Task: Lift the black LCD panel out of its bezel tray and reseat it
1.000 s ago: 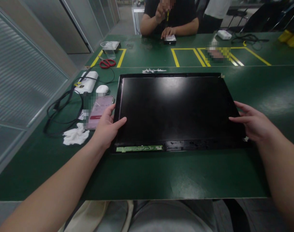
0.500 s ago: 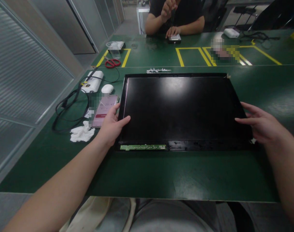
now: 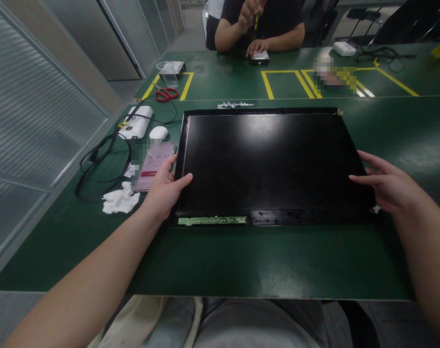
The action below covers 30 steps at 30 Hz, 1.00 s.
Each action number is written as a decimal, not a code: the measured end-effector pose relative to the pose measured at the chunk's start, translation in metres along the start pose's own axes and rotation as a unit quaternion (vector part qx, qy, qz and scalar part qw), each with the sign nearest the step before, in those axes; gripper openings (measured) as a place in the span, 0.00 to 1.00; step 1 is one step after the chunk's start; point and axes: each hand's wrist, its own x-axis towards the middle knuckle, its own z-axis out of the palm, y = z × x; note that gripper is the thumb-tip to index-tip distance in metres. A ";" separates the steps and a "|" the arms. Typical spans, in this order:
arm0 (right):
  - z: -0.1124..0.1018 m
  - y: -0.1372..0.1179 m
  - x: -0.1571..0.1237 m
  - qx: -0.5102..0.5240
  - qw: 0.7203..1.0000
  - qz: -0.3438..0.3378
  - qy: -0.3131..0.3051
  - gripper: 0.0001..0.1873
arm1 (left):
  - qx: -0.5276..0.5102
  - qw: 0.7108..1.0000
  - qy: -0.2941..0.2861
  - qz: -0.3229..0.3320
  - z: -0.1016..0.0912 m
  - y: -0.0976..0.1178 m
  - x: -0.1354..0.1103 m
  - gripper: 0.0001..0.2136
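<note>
A large black display panel [image 3: 270,159] lies flat on the green table [image 3: 241,261], with a thin green circuit strip [image 3: 212,221] along its near edge. My left hand [image 3: 163,191] grips the panel's left edge, thumb on top and fingers down the side. My right hand [image 3: 390,186] holds the right edge near the front corner, thumb and fingers laid along it.
Left of the panel lie a phone [image 3: 154,164], a crumpled white cloth [image 3: 118,203], a white mouse [image 3: 158,132], a white adapter [image 3: 136,123] and a black cable [image 3: 96,164]. Red scissors [image 3: 164,94] sit further back. Another person [image 3: 259,24] sits across the table.
The panel and both my hands keep the same hold; only the view has shifted slightly. The person opposite has moved a raised hand.
</note>
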 end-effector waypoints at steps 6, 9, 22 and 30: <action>0.002 -0.001 -0.002 0.004 1.000 0.001 -0.003 0.41 | -0.005 1.000 0.006 -0.005 0.001 0.002 0.000 0.34; 0.002 -0.001 -0.003 0.002 1.000 0.003 -0.007 0.41 | -0.010 1.000 0.004 -0.006 0.001 0.003 0.000 0.34; 0.002 0.001 -0.003 0.011 1.000 -0.017 -0.006 0.41 | -0.016 1.000 0.002 0.003 -0.001 0.001 0.002 0.35; 0.002 0.002 -0.002 0.011 1.000 -0.020 -0.007 0.43 | -0.013 1.000 0.008 -0.005 0.001 0.003 0.000 0.33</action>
